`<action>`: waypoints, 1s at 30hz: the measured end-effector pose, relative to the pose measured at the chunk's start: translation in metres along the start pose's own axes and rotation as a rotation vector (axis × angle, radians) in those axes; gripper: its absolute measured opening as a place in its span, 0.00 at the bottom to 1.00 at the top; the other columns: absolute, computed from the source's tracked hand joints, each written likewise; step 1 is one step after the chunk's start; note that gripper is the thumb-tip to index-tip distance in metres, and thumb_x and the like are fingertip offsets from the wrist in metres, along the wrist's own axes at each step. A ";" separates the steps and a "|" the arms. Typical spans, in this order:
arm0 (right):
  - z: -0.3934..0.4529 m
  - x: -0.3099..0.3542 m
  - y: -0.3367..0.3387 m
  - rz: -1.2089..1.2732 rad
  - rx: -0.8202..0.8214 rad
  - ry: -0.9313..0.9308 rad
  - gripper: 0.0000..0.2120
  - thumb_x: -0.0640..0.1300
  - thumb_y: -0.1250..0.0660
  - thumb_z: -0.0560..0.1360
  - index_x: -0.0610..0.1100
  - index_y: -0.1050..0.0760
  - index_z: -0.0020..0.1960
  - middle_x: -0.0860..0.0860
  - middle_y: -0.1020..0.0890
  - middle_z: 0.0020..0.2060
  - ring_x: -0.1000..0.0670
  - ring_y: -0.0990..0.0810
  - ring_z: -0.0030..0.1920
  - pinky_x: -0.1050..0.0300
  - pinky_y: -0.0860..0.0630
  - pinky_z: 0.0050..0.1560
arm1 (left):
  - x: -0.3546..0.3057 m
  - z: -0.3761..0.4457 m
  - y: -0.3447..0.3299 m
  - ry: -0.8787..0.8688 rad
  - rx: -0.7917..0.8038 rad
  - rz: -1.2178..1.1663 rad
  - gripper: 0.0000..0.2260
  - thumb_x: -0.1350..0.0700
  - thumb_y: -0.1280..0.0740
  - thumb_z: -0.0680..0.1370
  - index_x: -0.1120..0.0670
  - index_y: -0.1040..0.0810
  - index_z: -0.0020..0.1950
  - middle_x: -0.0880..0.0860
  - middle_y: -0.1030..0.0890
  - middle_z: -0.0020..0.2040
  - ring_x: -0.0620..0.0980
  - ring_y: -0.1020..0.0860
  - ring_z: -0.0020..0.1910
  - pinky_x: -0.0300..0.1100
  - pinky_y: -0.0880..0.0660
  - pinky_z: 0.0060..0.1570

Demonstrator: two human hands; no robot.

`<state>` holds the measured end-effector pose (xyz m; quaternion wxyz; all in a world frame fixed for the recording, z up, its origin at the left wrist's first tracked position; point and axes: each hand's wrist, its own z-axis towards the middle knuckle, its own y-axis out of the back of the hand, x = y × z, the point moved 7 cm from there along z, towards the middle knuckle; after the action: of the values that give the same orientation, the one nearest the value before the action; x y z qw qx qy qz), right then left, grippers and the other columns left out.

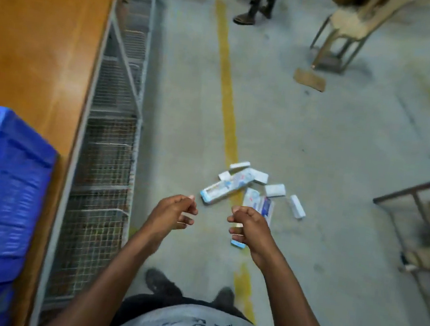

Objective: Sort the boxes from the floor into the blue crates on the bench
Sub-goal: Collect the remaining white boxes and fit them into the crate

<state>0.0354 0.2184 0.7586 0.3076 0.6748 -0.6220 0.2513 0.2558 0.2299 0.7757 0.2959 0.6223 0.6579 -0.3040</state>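
Several small white and blue boxes [248, 188] lie in a loose pile on the grey floor, across a yellow line. My left hand [172, 212] hovers above the floor just left of the pile, fingers loosely curled, holding nothing. My right hand [248, 228] hovers over the near end of the pile with fingers loosely curled; a long box shows past it on both sides, lying on the floor. A blue crate [2, 191] stands on the orange bench [41, 46] at my left, blurred.
Wire-mesh shelves [107, 149] run under the bench's edge. A metal frame rack [424, 215] stands at the right. Farther off are a wooden chair [343, 35], a cardboard scrap [309, 79] and another person's legs [257, 5]. My feet [164, 282] stand near the yellow line.
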 end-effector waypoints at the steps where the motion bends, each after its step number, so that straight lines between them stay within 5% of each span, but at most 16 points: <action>1: 0.003 -0.009 0.019 0.021 -0.016 -0.025 0.04 0.45 0.34 0.82 0.45 0.22 0.54 0.48 0.16 0.44 0.50 0.22 0.34 0.59 0.25 0.35 | 0.006 0.005 -0.015 0.017 0.006 0.021 0.11 0.49 0.36 0.84 0.54 0.20 0.47 0.52 0.16 0.44 0.50 0.20 0.37 0.41 0.25 0.42; 16: 0.087 -0.035 0.215 -0.193 -0.039 -0.164 0.06 0.46 0.35 0.81 0.44 0.22 0.53 0.45 0.16 0.46 0.51 0.21 0.32 0.60 0.24 0.32 | 0.045 0.073 -0.182 0.211 0.085 0.174 0.13 0.48 0.35 0.83 0.57 0.19 0.53 0.54 0.16 0.46 0.53 0.20 0.40 0.48 0.25 0.48; 30: 0.316 -0.029 0.300 -0.461 -0.150 -0.223 0.09 0.47 0.34 0.81 0.43 0.22 0.55 0.44 0.15 0.47 0.48 0.20 0.38 0.55 0.23 0.40 | -0.004 0.338 -0.243 0.258 0.200 0.463 0.14 0.46 0.36 0.83 0.55 0.25 0.62 0.57 0.16 0.53 0.53 0.18 0.44 0.45 0.22 0.46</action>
<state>-0.2789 -0.0027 0.5523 0.3357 0.7975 -0.4986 0.0518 0.0169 -0.0427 0.5701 0.2083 0.8157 0.4971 -0.2103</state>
